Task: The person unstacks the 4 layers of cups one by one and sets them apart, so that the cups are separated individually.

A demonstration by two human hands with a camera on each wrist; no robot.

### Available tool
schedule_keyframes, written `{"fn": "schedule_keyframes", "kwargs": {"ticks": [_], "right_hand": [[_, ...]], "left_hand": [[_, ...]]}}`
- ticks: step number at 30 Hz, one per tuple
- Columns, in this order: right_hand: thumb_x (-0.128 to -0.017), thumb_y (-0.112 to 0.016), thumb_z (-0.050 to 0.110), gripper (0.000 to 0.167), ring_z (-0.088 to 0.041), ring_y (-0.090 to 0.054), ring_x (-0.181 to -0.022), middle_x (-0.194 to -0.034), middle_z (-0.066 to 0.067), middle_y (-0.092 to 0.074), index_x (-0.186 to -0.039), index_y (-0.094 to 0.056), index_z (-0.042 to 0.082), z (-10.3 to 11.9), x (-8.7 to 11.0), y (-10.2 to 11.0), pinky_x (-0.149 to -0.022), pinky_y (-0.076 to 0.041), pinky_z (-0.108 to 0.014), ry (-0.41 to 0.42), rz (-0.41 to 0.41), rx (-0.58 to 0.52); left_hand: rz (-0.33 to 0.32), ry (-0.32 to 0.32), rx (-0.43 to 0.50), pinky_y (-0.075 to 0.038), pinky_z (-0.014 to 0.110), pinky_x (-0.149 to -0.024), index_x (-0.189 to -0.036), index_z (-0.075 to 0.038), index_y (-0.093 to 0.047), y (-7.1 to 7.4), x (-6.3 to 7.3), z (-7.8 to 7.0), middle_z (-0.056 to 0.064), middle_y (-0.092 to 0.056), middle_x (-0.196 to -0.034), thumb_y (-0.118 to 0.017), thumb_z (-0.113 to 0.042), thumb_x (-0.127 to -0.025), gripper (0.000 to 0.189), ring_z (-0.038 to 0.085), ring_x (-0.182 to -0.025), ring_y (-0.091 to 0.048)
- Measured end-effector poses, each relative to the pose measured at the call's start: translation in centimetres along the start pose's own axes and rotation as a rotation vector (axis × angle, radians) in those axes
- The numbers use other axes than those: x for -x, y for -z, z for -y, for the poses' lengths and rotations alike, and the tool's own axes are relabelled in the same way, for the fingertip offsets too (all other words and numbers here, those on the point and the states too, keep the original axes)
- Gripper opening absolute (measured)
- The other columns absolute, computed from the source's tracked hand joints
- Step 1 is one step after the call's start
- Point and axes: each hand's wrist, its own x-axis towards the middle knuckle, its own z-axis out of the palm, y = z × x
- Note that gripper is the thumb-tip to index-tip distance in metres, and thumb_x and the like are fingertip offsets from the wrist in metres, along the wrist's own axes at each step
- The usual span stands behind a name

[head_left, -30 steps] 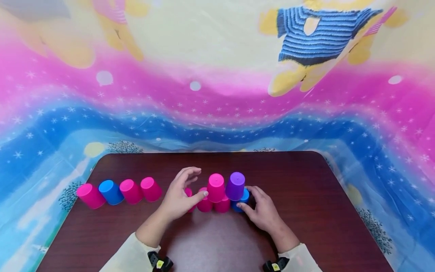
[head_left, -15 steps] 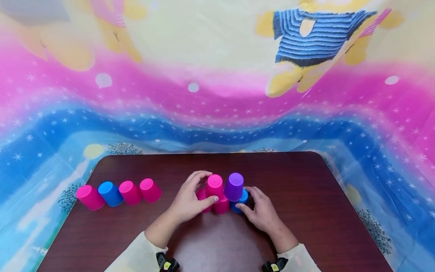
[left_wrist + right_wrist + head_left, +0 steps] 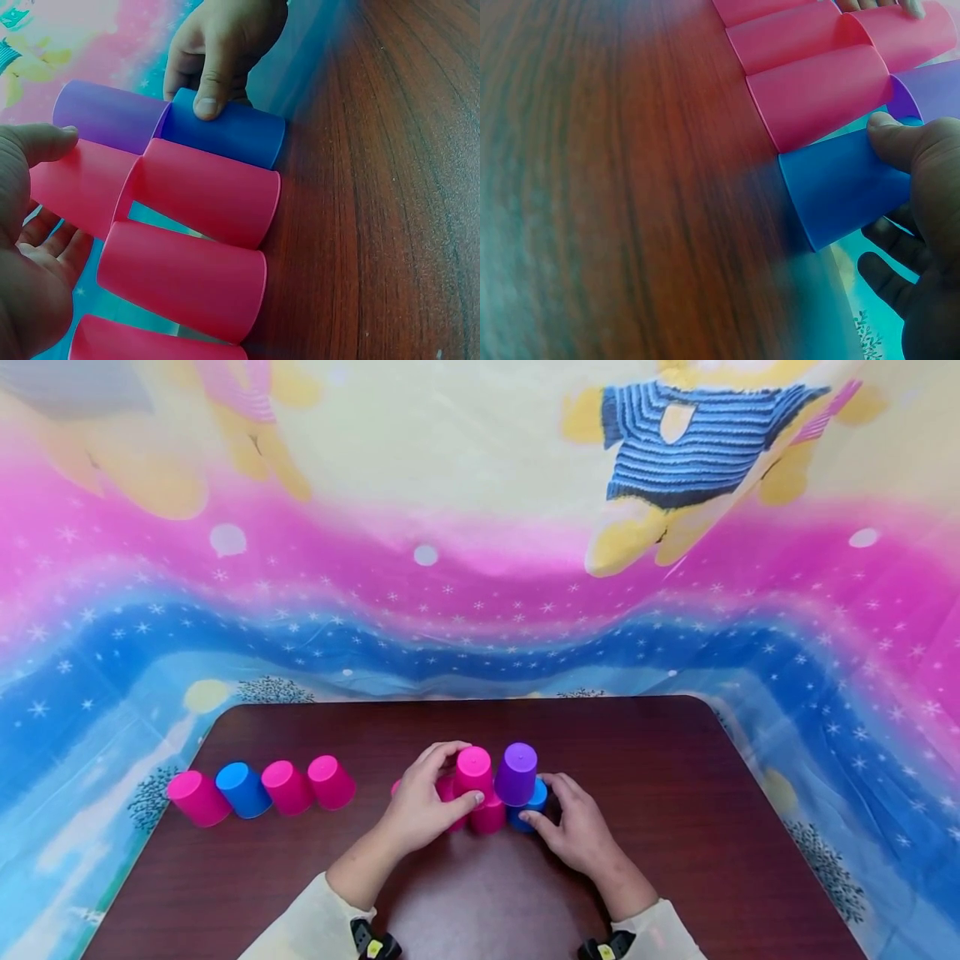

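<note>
My left hand holds the upper pink cup between thumb and fingers. That upside-down cup sits on the lower row, across two pink cups, the inner one and its neighbour. Another pink cup at the row's left end is mostly hidden behind the left hand in the head view. A purple cup stands beside the upper pink one, over the inner pink cup and the blue cup. My right hand grips this blue cup at the row's right end, thumb on its near side.
Off to the left on the brown table stand more upside-down cups: a pink cup, a blue cup and two pink cups, one beside the other. A patterned cloth hangs behind the table.
My left hand has moved right, from apart to around the upper pink cup. The row's left-end pink cup now peeks out left of that hand. My right hand stays at the blue cup.
</note>
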Motion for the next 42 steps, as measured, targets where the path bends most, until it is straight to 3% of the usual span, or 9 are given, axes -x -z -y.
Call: {"fn": "schedule_keyframes", "kwargs": {"ticks": [9,17,26,33,42], "right_hand": [[-0.088,-0.085,0.035,0.06,-0.02,-0.065,-0.104,-0.118,0.002,-0.061,-0.137,-0.058,0.013,0.0,0.1,0.0,-0.092,-0.059,-0.042,0.006,-0.001,-0.002],[-0.089,-0.083,0.036,0.058,-0.014,-0.064,-0.107,-0.12,0.002,-0.062,-0.137,-0.059,0.013,-0.2,0.1,-0.1,-0.093,-0.058,-0.042,0.033,-0.017,0.02],[-0.09,-0.083,0.037,0.06,-0.013,-0.063,-0.106,-0.119,0.003,-0.061,-0.139,-0.058,0.012,-0.1,0.2,0.0,-0.092,-0.058,-0.042,0.033,-0.013,0.014],[-0.09,-0.083,0.037,0.06,-0.019,-0.065,-0.106,-0.12,0.002,-0.061,-0.139,-0.058,0.012,-0.1,0.1,0.0,-0.092,-0.058,-0.043,0.016,-0.001,0.009],[-0.09,-0.082,0.038,0.061,-0.02,-0.064,-0.105,-0.119,0.002,-0.061,-0.14,-0.057,0.012,-0.2,0.1,0.0,-0.091,-0.058,-0.043,0.019,0.003,0.023]], "left_hand": [[-0.019,0.009,0.027,-0.056,0.039,-0.1,-0.14,-0.025,-0.059,0.3,0.1,-0.2,-0.011,-0.061,-0.128,-0.092,-0.018,-0.079,0.07,0.012,-0.118,-0.062],[-0.043,-0.016,0.073,-0.055,0.043,-0.102,-0.139,-0.022,-0.06,1.4,0.2,-0.1,-0.008,-0.062,-0.126,-0.091,-0.014,-0.08,0.068,0.014,-0.117,-0.064],[-0.066,0.001,0.064,-0.055,0.045,-0.103,-0.14,-0.021,-0.058,3.0,0.7,0.1,-0.006,-0.062,-0.128,-0.091,-0.016,-0.079,0.069,0.016,-0.118,-0.064],[-0.111,0.016,0.065,-0.055,0.046,-0.102,-0.138,-0.025,-0.058,4.5,1.3,0.8,-0.005,-0.062,-0.128,-0.093,-0.018,-0.077,0.072,0.018,-0.118,-0.065],[-0.147,0.02,0.083,-0.052,0.049,-0.105,-0.139,-0.02,-0.057,6.2,2.1,1.2,-0.002,-0.062,-0.129,-0.092,-0.015,-0.078,0.07,0.019,-0.118,-0.064]]}}
